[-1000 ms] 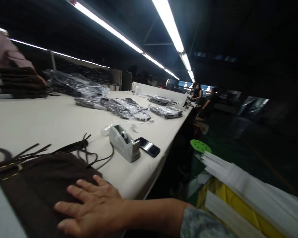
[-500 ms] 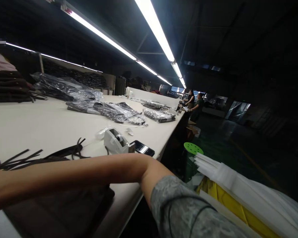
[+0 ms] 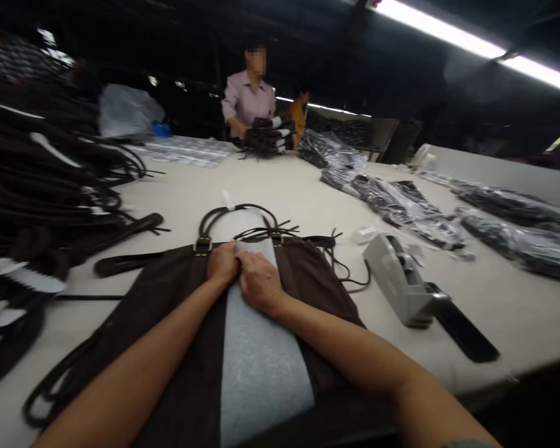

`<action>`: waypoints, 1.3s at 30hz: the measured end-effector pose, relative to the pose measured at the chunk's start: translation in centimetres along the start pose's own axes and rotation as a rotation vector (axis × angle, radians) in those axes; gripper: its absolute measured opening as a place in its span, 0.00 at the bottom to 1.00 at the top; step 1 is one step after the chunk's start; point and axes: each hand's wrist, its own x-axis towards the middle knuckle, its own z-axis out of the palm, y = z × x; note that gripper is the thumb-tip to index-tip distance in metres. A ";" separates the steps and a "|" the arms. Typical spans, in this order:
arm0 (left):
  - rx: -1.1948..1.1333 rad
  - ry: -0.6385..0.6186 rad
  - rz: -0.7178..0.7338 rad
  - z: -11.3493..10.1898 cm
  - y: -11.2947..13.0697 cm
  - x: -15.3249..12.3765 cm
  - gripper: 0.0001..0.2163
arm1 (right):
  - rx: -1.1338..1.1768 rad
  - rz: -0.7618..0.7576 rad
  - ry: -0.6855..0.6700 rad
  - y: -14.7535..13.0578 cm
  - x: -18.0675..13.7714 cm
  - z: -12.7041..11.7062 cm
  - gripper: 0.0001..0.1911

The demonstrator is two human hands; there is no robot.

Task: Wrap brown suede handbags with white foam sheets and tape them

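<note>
A dark brown handbag (image 3: 182,323) with buckled loop handles (image 3: 205,218) lies flat on the table in front of me. A pale grey-white strip (image 3: 261,373), like paper or foam sheet, runs down its middle. My left hand (image 3: 223,264) is closed at the strip's upper left edge, by the bag's top. Right beside it, my right hand (image 3: 260,280) curls over the strip's top, fingers bent and closed. Both hands touch each other or nearly so. The fingertips are partly hidden, and the picture is slightly blurred.
A tape dispenser (image 3: 396,280) and a dark phone (image 3: 464,330) lie to the right. Plastic-wrapped dark goods (image 3: 392,199) stretch behind them. Piles of dark bags (image 3: 37,186) rise on the left. Across the table (image 3: 182,190), a person in a pink shirt (image 3: 249,99) handles stacked dark goods.
My view has swung left, from the table's right edge and floor to the bag in front. Both hands are now visible on the strip; earlier only one arm reaching left showed.
</note>
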 end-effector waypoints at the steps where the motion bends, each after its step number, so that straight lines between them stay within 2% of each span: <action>1: 0.021 0.016 -0.039 -0.5 -1.0 -0.1 0.15 | -0.008 0.007 0.010 0.2 0.0 0.3 0.20; 4: 0.047 0.049 -0.084 -1.0 -1.7 -0.1 0.15 | -0.044 0.086 0.030 0.3 -0.2 0.6 0.15; 8: 0.044 0.088 -0.056 -1.4 -0.6 -0.4 0.13 | -0.087 0.124 0.018 0.0 -0.3 0.5 0.08; 10: 0.048 0.157 -0.034 -1.9 0.1 -1.3 0.11 | -0.083 0.125 0.015 0.2 -0.2 0.6 0.08; 13: 0.051 0.266 0.056 -2.5 1.0 -3.4 0.14 | -0.064 0.158 0.002 0.5 0.1 0.8 0.08; 16: 0.029 0.228 0.190 -1.9 1.4 -5.6 0.09 | -0.024 0.193 -0.024 0.7 0.3 0.5 0.10; 19: 0.017 0.151 0.267 -0.6 1.0 -6.8 0.13 | 0.046 0.204 -0.065 1.1 0.5 -0.5 0.11; 22: 0.041 0.136 0.315 0.6 0.4 -7.2 0.14 | 0.150 0.271 -0.140 2.2 1.3 -1.9 0.11; 25: 0.095 0.138 0.343 1.4 0.3 -7.1 0.16 | 0.107 0.322 -0.098 3.9 3.0 -3.1 0.14; 27: 0.132 0.136 0.360 1.7 0.4 -6.9 0.17 | -0.021 0.283 -0.053 5.1 4.8 -3.5 0.16; 29: 0.162 0.135 0.377 2.0 0.3 -6.8 0.19 | -0.158 0.216 -0.100 6.1 6.7 -3.6 0.20; 32: 0.195 0.136 0.388 2.2 0.1 -6.6 0.21 | -0.299 0.175 -0.241 7.2 9.6 -3.3 0.23; 36: 0.213 0.144 0.389 2.5 -0.2 -6.4 0.21 | -0.385 0.224 -0.348 7.8 12.2 -3.1 0.13; 39: 0.226 0.150 0.390 2.4 -0.2 -6.3 0.21 | -0.431 0.229 -0.350 7.5 13.4 -3.5 0.09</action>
